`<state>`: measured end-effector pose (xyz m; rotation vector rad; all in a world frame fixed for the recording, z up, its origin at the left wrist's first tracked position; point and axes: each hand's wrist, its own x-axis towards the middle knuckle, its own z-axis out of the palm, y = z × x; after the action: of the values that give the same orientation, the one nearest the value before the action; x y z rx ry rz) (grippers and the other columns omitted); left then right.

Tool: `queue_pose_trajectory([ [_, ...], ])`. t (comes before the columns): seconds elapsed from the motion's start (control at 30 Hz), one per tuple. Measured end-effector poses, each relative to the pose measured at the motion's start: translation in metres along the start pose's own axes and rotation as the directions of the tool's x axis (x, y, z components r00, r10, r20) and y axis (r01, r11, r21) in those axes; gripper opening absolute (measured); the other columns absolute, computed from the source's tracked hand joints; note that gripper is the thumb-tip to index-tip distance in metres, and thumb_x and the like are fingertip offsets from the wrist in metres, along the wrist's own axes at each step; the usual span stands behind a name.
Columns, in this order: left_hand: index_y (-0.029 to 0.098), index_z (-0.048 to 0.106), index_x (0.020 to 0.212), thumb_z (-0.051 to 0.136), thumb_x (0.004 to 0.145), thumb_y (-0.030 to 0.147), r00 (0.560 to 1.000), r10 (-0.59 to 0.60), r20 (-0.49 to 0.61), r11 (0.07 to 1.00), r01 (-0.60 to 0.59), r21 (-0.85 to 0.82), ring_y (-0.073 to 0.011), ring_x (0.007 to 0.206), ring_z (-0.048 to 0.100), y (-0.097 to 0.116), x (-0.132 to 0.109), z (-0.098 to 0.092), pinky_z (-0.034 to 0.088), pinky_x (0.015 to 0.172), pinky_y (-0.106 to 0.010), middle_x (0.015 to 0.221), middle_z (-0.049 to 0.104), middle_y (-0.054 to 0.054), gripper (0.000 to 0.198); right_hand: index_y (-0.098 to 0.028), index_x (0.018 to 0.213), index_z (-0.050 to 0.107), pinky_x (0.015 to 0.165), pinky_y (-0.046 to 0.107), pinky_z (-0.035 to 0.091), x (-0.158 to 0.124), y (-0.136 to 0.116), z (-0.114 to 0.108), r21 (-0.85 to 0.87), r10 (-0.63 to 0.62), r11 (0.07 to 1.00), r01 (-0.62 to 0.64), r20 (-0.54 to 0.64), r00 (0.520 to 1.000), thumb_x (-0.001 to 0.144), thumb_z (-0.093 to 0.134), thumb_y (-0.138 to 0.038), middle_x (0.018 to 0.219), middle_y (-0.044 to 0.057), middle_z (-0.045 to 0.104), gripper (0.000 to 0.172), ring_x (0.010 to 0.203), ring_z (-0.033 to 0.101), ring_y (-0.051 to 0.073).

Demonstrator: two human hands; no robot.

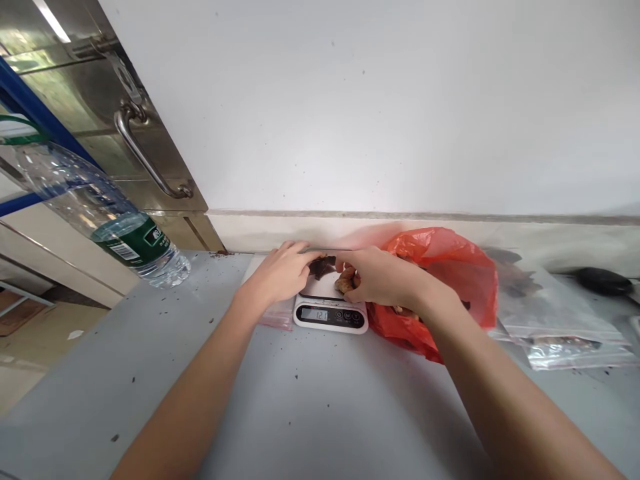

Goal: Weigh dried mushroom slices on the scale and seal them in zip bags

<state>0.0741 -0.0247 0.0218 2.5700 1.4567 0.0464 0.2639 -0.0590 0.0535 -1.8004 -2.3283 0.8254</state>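
Dark crumbs dot the near stretch of the grey tabletop (pixel 270 407). Beyond them sits a white digital scale (pixel 320 287), its display showing digits like 121 — any decimal point is too small to tell. At the scale's one o'clock, the right hand (pixel 380 270) has thumb and fingers pinched round a brown lump (pixel 344 283), which lies at that hand's nine o'clock, over the plate. At eleven o'clock, the left hand (pixel 281 272) reaches in, fingers loosely extended beside dark pieces (pixel 321 268) at its three o'clock — whether it grips one, I cannot tell. A pink-edged clear bag (pixel 276 317) lies at the scale's nine o'clock, an open red bag (pixel 440 240) at three, clear zip bags (pixel 570 330) farther out. A bottle (pixel 133 237) stands towards ten; behind rises the white wall (pixel 375 133).
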Motion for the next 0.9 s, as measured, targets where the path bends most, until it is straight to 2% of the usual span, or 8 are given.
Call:
queue_pose_trajectory([
  [0.13,0.025,0.079,0.113,0.041,0.095,0.013,0.997,-0.049,-0.053,0.996,0.045,-0.079,-0.0264,0.111,0.070,-0.009,0.002,0.001,0.056,0.092,-0.034,0.123,0.076,-0.006,0.044,-0.024,0.087,0.061,0.050,0.026,0.034,0.002,0.003,0.000,0.021,0.005,1.000,-0.005,-0.001,1.000,0.080,0.060,-0.008,0.074,-0.003,0.063,0.018,0.059,0.049,0.013],
  [0.23,0.023,0.080,0.097,0.048,0.091,0.013,0.993,-0.083,-0.081,0.995,0.077,-0.069,-0.0263,0.098,0.073,-0.012,0.004,0.005,0.055,0.082,-0.031,0.106,0.080,-0.008,0.034,-0.024,0.093,0.063,0.052,0.025,0.034,0.006,0.005,0.003,0.049,-0.001,0.999,0.002,-0.034,0.999,0.080,0.061,-0.008,0.078,-0.003,0.066,0.021,0.064,0.053,0.013],
  [0.37,0.024,0.080,0.096,0.052,0.090,0.012,0.989,-0.109,-0.096,0.991,0.101,-0.087,-0.0240,0.090,0.075,-0.012,0.007,0.008,0.055,0.078,-0.029,0.099,0.081,-0.006,0.031,-0.023,0.108,0.068,0.057,0.025,0.040,0.010,0.008,0.003,0.078,-0.006,0.997,0.010,-0.052,0.999,0.084,0.063,-0.012,0.096,0.002,0.075,0.028,0.078,0.065,0.017],
  [0.47,0.022,0.080,0.096,0.050,0.089,0.008,0.982,-0.149,-0.113,0.986,0.139,-0.088,-0.0246,0.089,0.075,-0.012,0.008,0.006,0.055,0.077,-0.030,0.098,0.081,-0.007,0.034,-0.022,0.123,0.068,0.062,0.027,0.044,0.010,0.011,0.001,0.068,0.015,0.998,-0.007,-0.114,0.993,0.084,0.064,-0.014,0.106,0.006,0.076,0.040,0.083,0.068,0.020],
  [0.6,0.018,0.077,0.120,0.049,0.092,0.008,0.965,-0.211,-0.158,0.976,0.201,-0.079,-0.0319,0.118,0.070,-0.016,0.006,0.002,0.054,0.094,-0.037,0.128,0.076,-0.013,0.041,-0.021,0.126,0.069,0.067,0.028,0.047,0.008,0.014,-0.003,0.070,0.008,0.998,0.003,-0.154,0.988,0.086,0.064,-0.015,0.110,0.007,0.076,0.041,0.084,0.068,0.019],
  [0.67,0.021,0.076,0.124,0.051,0.092,0.006,0.967,-0.216,-0.133,0.975,0.205,-0.089,-0.0312,0.122,0.069,-0.018,0.006,0.003,0.053,0.095,-0.035,0.133,0.074,-0.012,0.043,-0.020,0.124,0.070,0.067,0.028,0.047,0.008,0.015,-0.004,0.064,-0.004,0.998,0.015,-0.165,0.986,0.088,0.065,-0.017,0.108,0.007,0.076,0.037,0.083,0.067,0.019],
  [0.8,0.023,0.082,0.106,0.055,0.091,0.007,0.972,-0.225,-0.064,0.970,0.217,-0.110,-0.0285,0.093,0.076,-0.020,0.007,0.011,0.053,0.076,-0.032,0.104,0.083,-0.008,0.035,-0.021,0.126,0.070,0.069,0.028,0.048,0.008,0.016,-0.005,0.044,-0.010,0.999,0.019,-0.187,0.982,0.090,0.065,-0.019,0.108,0.007,0.077,0.036,0.089,0.069,0.021],
  [0.9,0.021,0.082,0.098,0.056,0.092,0.012,0.965,-0.249,-0.077,0.963,0.238,-0.128,-0.0285,0.086,0.075,-0.020,0.010,0.016,0.052,0.073,-0.033,0.097,0.082,-0.009,0.028,-0.021,0.125,0.070,0.075,0.029,0.050,0.008,0.017,-0.006,0.040,-0.013,0.999,0.021,-0.199,0.980,0.094,0.065,-0.022,0.110,0.008,0.078,0.032,0.100,0.071,0.024],
])
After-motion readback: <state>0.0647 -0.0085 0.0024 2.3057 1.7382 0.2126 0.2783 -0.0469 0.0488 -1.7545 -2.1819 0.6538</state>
